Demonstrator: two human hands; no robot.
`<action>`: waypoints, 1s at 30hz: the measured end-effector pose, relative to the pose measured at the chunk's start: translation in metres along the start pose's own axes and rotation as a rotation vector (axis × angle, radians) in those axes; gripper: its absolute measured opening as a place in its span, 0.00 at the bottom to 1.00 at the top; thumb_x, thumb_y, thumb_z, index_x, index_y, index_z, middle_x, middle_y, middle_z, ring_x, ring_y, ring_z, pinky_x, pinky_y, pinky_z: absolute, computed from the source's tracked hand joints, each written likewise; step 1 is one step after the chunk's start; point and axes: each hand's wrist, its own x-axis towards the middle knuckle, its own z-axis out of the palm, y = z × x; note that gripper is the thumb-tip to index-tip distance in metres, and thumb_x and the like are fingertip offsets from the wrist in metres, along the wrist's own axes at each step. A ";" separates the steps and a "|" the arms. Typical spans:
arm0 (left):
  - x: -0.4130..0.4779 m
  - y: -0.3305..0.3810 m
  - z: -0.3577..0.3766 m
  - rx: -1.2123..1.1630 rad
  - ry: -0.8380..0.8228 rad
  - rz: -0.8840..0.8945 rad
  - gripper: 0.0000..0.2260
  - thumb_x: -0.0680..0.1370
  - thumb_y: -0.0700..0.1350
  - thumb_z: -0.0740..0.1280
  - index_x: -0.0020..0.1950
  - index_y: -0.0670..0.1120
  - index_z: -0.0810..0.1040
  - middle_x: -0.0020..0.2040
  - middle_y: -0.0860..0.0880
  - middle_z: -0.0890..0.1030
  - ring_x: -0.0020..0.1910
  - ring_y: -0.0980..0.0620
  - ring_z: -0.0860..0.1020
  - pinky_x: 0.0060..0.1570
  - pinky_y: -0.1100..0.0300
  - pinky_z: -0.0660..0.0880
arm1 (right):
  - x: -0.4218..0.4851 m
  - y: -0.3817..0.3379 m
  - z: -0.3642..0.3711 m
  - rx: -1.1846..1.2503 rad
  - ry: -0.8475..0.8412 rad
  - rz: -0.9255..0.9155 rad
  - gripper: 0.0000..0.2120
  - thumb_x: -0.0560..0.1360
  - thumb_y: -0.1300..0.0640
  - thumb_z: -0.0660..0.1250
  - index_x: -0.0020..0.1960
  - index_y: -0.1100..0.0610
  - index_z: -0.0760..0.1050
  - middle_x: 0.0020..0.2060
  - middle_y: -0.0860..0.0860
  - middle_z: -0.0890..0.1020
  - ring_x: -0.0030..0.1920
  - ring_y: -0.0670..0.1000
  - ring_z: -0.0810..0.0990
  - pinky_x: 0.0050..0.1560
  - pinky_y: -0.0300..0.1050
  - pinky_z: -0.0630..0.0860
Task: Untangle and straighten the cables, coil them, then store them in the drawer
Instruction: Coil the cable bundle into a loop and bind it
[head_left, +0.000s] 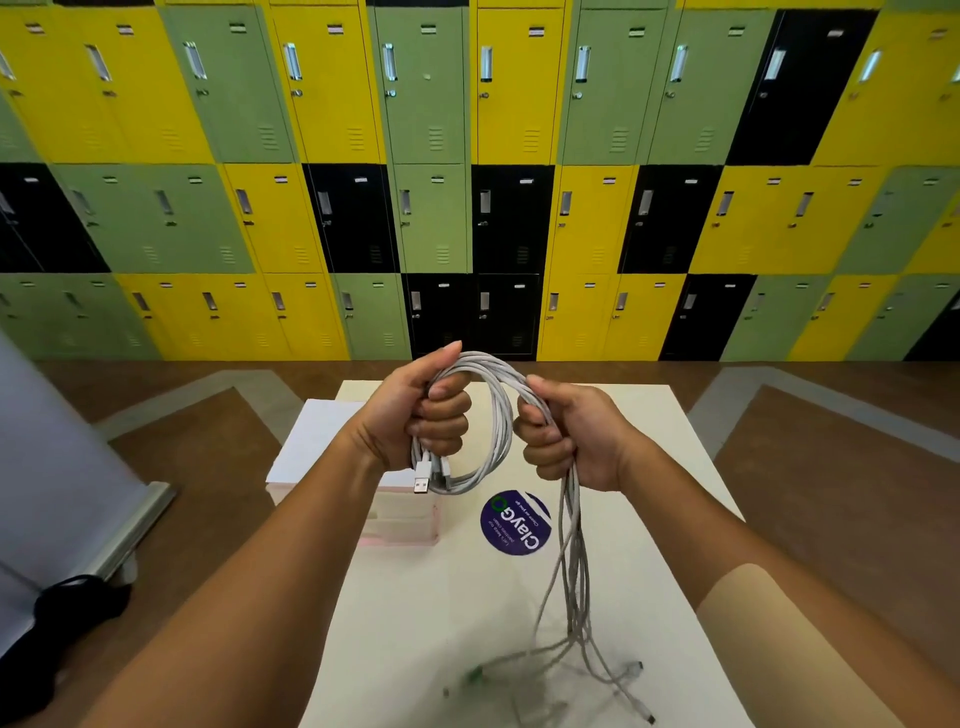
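Lockers behind, above the white desk (452, 613) both hands grip the grey cables (496, 415) mid-coil; left hand (415, 410) should clamp loops while right hand (566, 436) feeds slack evenly.

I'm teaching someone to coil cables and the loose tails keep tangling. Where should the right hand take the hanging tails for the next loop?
Probably high up, just below the right hand, where the hanging tails run together as one bundle. Lower down they splay apart over the table. Come from their right side, since the left hand holds the coil on the other.
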 end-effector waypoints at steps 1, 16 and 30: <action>0.001 0.000 0.000 -0.011 -0.012 0.011 0.23 0.82 0.57 0.55 0.29 0.48 0.66 0.23 0.53 0.56 0.19 0.57 0.54 0.23 0.65 0.53 | 0.000 0.001 0.000 0.030 -0.024 0.015 0.20 0.80 0.43 0.55 0.35 0.54 0.66 0.26 0.49 0.62 0.23 0.44 0.55 0.27 0.37 0.50; 0.003 0.023 0.003 -0.060 -0.082 0.147 0.22 0.81 0.57 0.59 0.30 0.48 0.65 0.22 0.53 0.56 0.19 0.56 0.54 0.23 0.65 0.55 | 0.006 0.022 -0.011 -0.056 0.138 -0.296 0.12 0.78 0.51 0.64 0.47 0.60 0.78 0.29 0.53 0.72 0.31 0.51 0.69 0.39 0.46 0.70; 0.002 0.030 -0.001 -0.045 -0.045 0.181 0.23 0.82 0.57 0.56 0.30 0.48 0.66 0.22 0.53 0.57 0.19 0.56 0.54 0.23 0.63 0.52 | -0.001 0.015 -0.030 0.157 -0.005 -0.308 0.05 0.75 0.61 0.68 0.48 0.59 0.73 0.33 0.53 0.71 0.24 0.42 0.62 0.21 0.32 0.57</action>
